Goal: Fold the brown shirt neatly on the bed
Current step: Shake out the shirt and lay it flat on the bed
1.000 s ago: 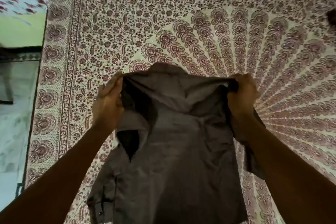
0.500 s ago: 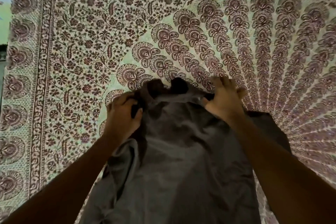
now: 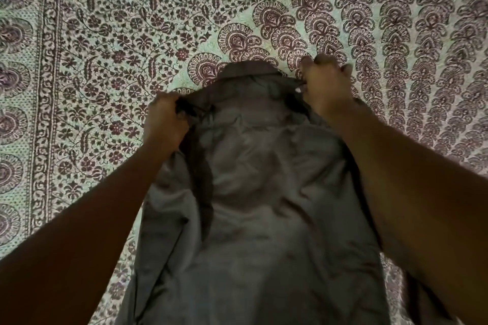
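Note:
The brown shirt (image 3: 264, 192) lies back side up on the bed, collar pointing away from me and its hem running out of the bottom of the view. My left hand (image 3: 165, 119) grips the left shoulder of the shirt, fingers curled round a bunch of fabric. At the right shoulder, beside the collar, my right hand (image 3: 324, 90) pinches the cloth, its knuckles up and fingertips down on the bed. Both forearms reach in from the lower corners and cover the shirt's sides and sleeves.
The bed is covered by a patterned sheet (image 3: 132, 34), cream with maroon flowers and fan-shaped motifs, and a banded border (image 3: 45, 87) runs down its left side. The sheet stretches flat beyond the collar and to both sides.
The shirt, held up in the air a second ago, has come down flat on the bed. Both hands moved forward and down with the shoulders, and the camera leaned closer over the sheet.

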Motion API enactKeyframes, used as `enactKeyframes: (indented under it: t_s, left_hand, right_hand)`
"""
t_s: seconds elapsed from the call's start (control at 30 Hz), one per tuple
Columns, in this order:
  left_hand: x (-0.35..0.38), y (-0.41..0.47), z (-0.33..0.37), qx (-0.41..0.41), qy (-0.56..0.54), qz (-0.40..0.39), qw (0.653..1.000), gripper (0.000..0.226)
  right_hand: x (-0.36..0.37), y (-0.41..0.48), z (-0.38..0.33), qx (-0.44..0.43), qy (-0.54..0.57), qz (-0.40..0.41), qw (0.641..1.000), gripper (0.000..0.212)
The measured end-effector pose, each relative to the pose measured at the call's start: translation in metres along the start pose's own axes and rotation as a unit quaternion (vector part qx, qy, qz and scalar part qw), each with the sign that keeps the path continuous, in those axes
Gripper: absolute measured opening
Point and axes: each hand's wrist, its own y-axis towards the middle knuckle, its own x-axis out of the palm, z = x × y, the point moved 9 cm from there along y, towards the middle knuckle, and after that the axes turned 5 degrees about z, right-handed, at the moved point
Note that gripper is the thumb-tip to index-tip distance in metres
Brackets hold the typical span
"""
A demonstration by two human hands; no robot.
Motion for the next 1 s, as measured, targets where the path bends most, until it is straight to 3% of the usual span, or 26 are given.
enactKeyframes:
  t_s: [0.07, 0.17, 0.27, 0.37, 0.43, 0.5, 0.57, 0.7, 0.8, 0.83, 0.9, 0.93, 1.0]
  left_hand:
    - [-0.009, -0.010, -0.008, -0.059, -0.008, 0.018, 0.998, 0.034]
    - [-0.010, -0.035, -0.032, -0.150, 0.009, -0.036, 0.988, 0.044]
    - [-0.008, -0.065, -0.064, -0.232, -0.055, -0.136, 0.962, 0.045]
    - [-0.008, -0.081, -0.093, -0.220, -0.040, -0.201, 0.954, 0.037]
    - [-0.022, -0.076, -0.106, -0.196, 0.003, -0.161, 0.967, 0.032]
    - [-0.049, -0.062, -0.115, -0.177, 0.115, -0.057, 0.976, 0.021]
    - [-0.076, -0.048, -0.108, -0.141, 0.203, 0.028, 0.968, 0.026]
    - [-0.082, -0.037, -0.082, -0.047, 0.240, 0.072, 0.967, 0.059]
    - [-0.074, -0.061, -0.058, 0.010, 0.243, 0.120, 0.962, 0.052]
    - [-0.072, -0.071, -0.063, -0.011, 0.228, 0.122, 0.966, 0.053]
    - [-0.056, -0.085, -0.125, -0.156, 0.143, 0.086, 0.974, 0.072]
    - [-0.050, -0.094, -0.161, -0.241, 0.063, 0.068, 0.966, 0.081]
    - [-0.038, -0.105, -0.210, -0.329, -0.143, 0.040, 0.932, 0.085]
  right_hand:
    - [-0.011, -0.018, -0.016, -0.026, -0.033, 0.070, 0.997, 0.046]
    - [-0.002, -0.071, -0.057, -0.107, 0.014, 0.138, 0.985, 0.033]
    - [0.050, -0.122, -0.090, -0.200, 0.025, 0.038, 0.979, 0.047]
    - [0.069, -0.125, -0.076, -0.121, 0.033, 0.007, 0.992, 0.051]
    - [0.068, -0.121, -0.075, -0.067, 0.044, 0.007, 0.997, 0.049]
    - [0.070, -0.121, -0.084, -0.037, 0.041, -0.004, 0.998, 0.054]
    - [0.073, -0.127, -0.097, -0.018, 0.032, -0.023, 0.999, 0.063]
    - [0.086, -0.139, -0.106, 0.035, 0.045, -0.079, 0.995, 0.077]
    - [0.080, -0.151, -0.122, 0.036, 0.054, -0.048, 0.997, 0.079]
    - [0.079, -0.156, -0.132, 0.006, 0.047, -0.038, 0.998, 0.078]
    - [0.088, -0.172, -0.153, -0.065, 0.034, -0.048, 0.996, 0.076]
    - [0.095, -0.179, -0.158, -0.083, 0.032, -0.062, 0.994, 0.076]
    - [0.103, -0.184, -0.157, -0.076, 0.031, -0.066, 0.994, 0.077]
